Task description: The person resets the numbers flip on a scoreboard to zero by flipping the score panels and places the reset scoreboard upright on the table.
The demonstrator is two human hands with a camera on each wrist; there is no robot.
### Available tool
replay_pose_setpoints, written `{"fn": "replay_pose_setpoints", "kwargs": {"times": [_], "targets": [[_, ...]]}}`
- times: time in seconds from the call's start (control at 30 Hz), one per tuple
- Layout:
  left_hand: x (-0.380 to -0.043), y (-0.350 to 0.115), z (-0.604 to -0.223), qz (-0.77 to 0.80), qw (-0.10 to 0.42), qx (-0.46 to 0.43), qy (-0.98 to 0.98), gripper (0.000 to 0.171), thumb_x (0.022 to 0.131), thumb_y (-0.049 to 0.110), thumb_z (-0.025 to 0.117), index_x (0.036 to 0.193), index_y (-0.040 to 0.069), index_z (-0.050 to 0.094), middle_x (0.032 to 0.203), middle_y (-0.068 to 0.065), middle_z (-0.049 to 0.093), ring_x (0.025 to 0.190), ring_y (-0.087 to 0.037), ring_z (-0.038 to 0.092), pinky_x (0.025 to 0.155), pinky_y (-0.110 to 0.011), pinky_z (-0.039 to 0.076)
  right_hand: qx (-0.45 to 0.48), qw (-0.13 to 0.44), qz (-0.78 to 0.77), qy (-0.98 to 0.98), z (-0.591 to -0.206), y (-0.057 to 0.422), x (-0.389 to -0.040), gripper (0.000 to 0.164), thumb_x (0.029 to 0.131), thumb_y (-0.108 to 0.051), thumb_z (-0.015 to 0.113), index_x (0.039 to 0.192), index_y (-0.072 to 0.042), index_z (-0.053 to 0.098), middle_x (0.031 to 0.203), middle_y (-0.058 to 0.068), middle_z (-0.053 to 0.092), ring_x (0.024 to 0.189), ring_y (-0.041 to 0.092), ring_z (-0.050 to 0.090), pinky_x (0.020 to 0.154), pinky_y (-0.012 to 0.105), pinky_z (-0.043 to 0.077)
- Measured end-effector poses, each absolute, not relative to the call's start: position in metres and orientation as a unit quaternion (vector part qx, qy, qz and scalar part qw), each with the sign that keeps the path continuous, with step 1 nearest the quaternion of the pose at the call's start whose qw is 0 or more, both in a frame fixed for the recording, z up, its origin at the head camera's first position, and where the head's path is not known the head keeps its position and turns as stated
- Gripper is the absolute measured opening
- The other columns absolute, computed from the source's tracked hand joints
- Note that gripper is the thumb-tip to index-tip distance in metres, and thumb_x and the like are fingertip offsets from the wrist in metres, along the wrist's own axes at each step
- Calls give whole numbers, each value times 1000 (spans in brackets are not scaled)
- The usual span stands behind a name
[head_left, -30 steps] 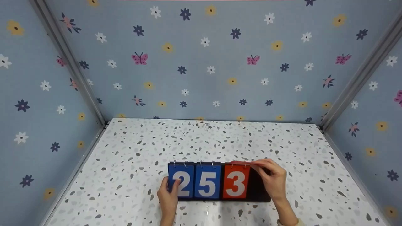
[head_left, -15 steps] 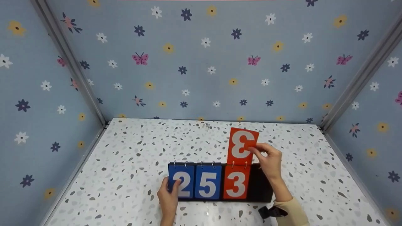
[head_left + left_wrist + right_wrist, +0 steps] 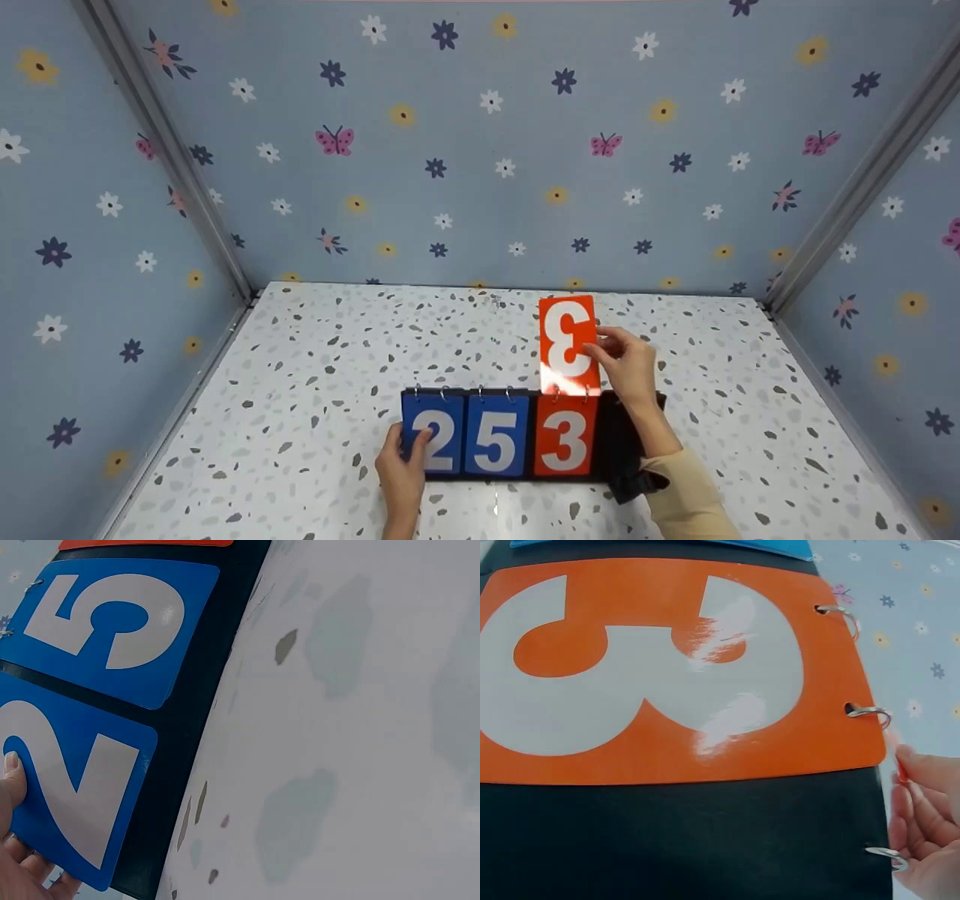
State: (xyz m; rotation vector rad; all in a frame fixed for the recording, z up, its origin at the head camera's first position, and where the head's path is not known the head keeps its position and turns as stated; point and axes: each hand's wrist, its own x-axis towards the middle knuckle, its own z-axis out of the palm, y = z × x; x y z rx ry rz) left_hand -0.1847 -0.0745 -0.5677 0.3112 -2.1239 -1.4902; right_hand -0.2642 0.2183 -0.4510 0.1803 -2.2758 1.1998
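A black flip scoreboard (image 3: 611,431) is tilted up above the table, with ring-bound number cards on its front. A blue "2" card (image 3: 444,442), a blue "5" card (image 3: 496,435) and a red "3" card (image 3: 564,442) face me. My left hand (image 3: 401,469) grips the board's left end, thumb over the "2" and fingers behind, as the left wrist view also shows. Above the top edge stands another red card (image 3: 559,337) with an upside-down 3. My right hand (image 3: 630,367) pinches this card by its right side. In the right wrist view its fingers (image 3: 922,776) show beyond the rings.
A white speckled tabletop (image 3: 360,337) lies under the board. Blue flowered panels (image 3: 487,142) rise at the back and both sides, joined by grey corner posts (image 3: 165,142). A bare ring (image 3: 889,855) sits on the black right-hand section. A black strap (image 3: 630,484) hangs at the right sleeve.
The right hand has swung the red card from the board's top edge up to upright, then shifted slightly left with it. The left hand has stayed in place.
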Motion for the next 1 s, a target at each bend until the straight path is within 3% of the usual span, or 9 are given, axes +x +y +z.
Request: {"fn": "replay_pose_setpoints", "kwargs": {"times": [0.3,0.5,0.77,1.0], "targets": [[-184,-74,-566,-552,263,117,-783,22,81,19,67,90,2,57,86,-8,65,81,-22,61,73,-38,47,34,200,425,-882,-451,218,-265,28,80,-9,69,103,7,63,78,17,66,69,26,64,62,36,51],[-184,-74,-566,-550,263,117,-784,23,81,19,68,90,2,57,85,-9,64,80,-22,61,72,-38,46,32,151,401,-903,-448,218,-257,29,83,-11,65,107,6,61,87,18,66,78,27,64,69,38,51],[-183,-73,-566,-552,261,117,-783,23,81,18,68,91,1,57,87,-10,65,81,-23,60,73,-39,46,75,237,414,-875,-446,219,-234,19,80,-5,68,97,2,65,83,13,67,72,22,63,66,36,51],[-184,-74,-565,-551,257,124,-784,24,81,21,68,92,2,57,87,-10,65,82,-23,60,75,-40,45,77,305,469,-825,-453,213,-206,14,79,-2,68,93,-1,66,82,7,67,66,13,61,60,16,47]]}}
